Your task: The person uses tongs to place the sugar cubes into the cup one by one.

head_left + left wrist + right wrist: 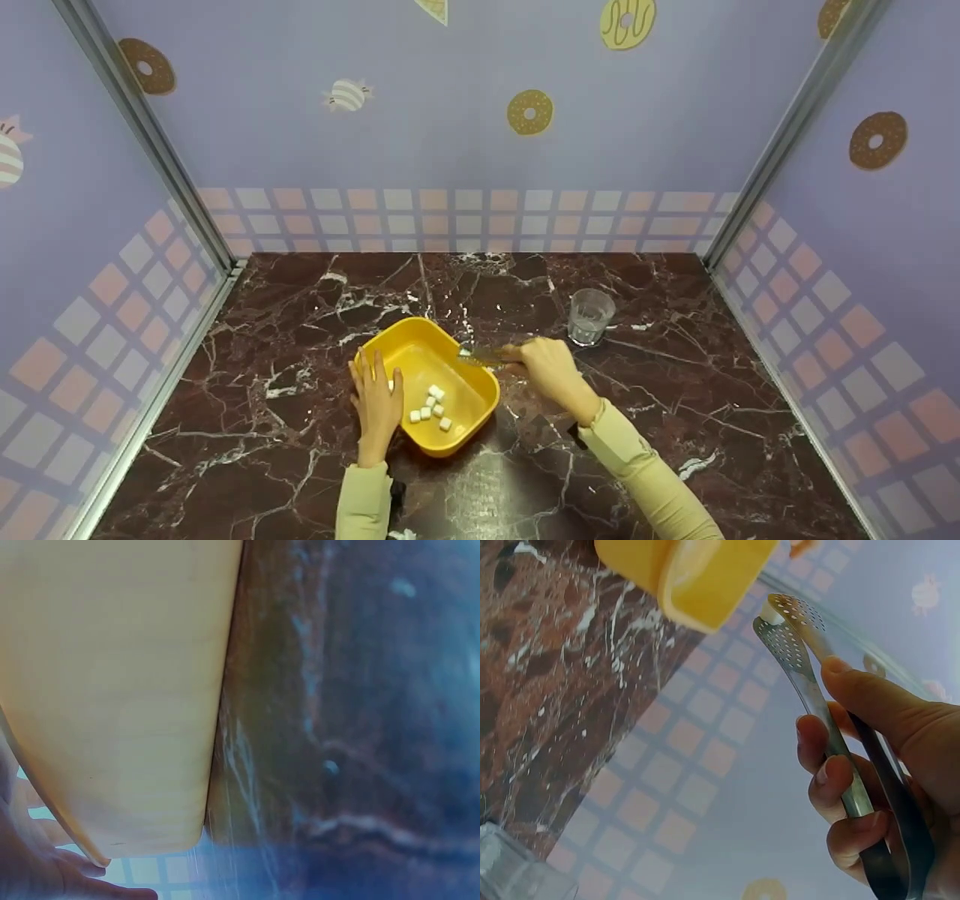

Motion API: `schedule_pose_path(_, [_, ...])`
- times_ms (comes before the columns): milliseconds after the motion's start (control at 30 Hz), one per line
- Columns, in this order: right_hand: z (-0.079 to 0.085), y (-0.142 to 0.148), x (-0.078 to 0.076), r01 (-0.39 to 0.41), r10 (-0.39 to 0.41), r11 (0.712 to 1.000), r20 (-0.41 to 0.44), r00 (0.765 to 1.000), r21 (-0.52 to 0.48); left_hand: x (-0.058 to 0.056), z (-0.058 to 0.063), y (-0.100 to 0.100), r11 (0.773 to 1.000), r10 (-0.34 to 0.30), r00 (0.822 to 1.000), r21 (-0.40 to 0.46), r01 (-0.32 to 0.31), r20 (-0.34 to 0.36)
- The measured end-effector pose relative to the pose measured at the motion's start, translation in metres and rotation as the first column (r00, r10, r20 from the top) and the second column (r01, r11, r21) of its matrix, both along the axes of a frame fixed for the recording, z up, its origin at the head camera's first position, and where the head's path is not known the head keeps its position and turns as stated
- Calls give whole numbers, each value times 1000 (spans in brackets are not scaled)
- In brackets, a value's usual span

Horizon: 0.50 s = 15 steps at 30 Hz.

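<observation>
Metal tongs [801,671] seemingly pinch one white cube [772,614].

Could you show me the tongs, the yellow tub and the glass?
Tongs [790,652], right wrist view: one perforated end.
Yellow tub [412,366], head view: bare inside floor.
Glass [589,321], head view: side wall.

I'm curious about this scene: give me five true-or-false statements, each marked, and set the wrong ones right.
1. The right hand holds metal tongs. True.
2. Both hands hold tongs. False: the left hand touches the yellow tub.
3. A white cube sits between the tongs' tips. True.
4. The tub holds no cubes. False: several white cubes lie in it.
5. The glass lies on its side. False: it stands upright.
</observation>
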State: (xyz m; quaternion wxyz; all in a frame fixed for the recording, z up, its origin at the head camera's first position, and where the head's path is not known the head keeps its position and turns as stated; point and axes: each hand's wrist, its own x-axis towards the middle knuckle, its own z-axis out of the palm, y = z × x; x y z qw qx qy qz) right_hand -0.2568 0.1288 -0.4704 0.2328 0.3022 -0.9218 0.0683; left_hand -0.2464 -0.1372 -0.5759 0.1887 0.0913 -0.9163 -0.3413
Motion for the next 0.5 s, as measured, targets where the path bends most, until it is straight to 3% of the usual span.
schedule_pose_path(500, [14, 51, -17, 136, -138, 988, -29, 990, -74, 0, -1, 2, 1000, 13, 1000, -7, -13, -24])
